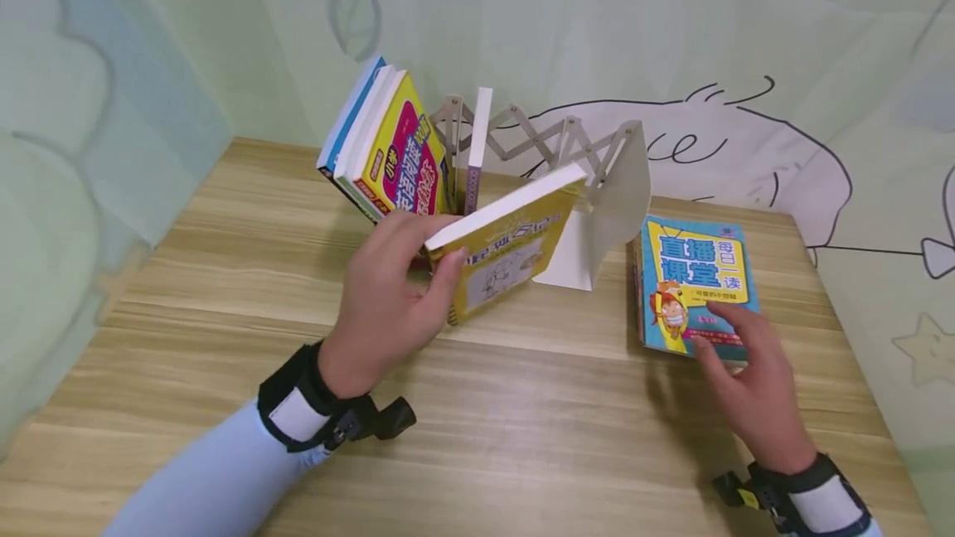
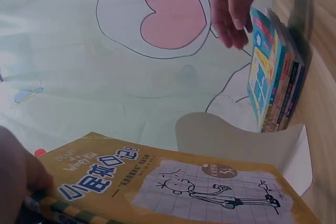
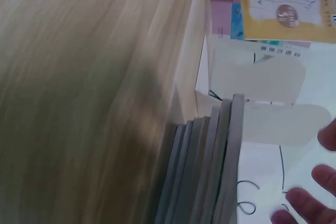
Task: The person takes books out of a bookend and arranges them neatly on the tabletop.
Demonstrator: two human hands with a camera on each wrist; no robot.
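Observation:
My left hand (image 1: 384,305) pinches a yellow book (image 1: 515,251) by its near left corner, thumb on the front cover. The book is tilted, its white page edge facing up, in front of a light expandable bookend rack (image 1: 627,189). In the left wrist view its cover (image 2: 173,182) carries a line-drawn figure. My right hand (image 1: 761,388) hovers over the near end of a stack of books, with a blue-and-yellow book (image 1: 697,272) on top. Its fingers (image 3: 310,205) are loosely spread and hold nothing; the right wrist view shows them apart from the stack (image 3: 210,161).
At the rack's left end several colourful books (image 1: 403,147) lean to one side. A thin book with a white-and-purple edge (image 1: 477,139) stands beside them. The wood-grain table (image 1: 522,437) meets a drawn-on wall covering (image 1: 597,23) at the back.

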